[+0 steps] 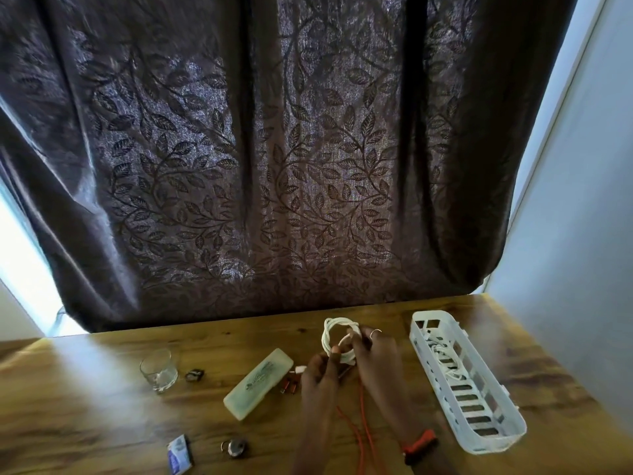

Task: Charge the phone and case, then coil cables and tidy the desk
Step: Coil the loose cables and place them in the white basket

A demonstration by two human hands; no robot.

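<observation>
White cable coil (331, 332) held over the tabletop (102, 423) by both grips: left grip (318, 370) pinching its lower end, right grip (371, 351) curled round the loops. Red cable (363, 426) trails beneath; case (258, 383) to the left, basket (493, 443) to the right

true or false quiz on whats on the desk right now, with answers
1. Both the left hand and the right hand hold the white coil. True.
2. The basket holds nothing. False: a second white cable lies in it.
3. The glass stands upright, left of the case. True.
4. The red cable is in the basket. False: it lies loose on the desk, under the hands.
</observation>
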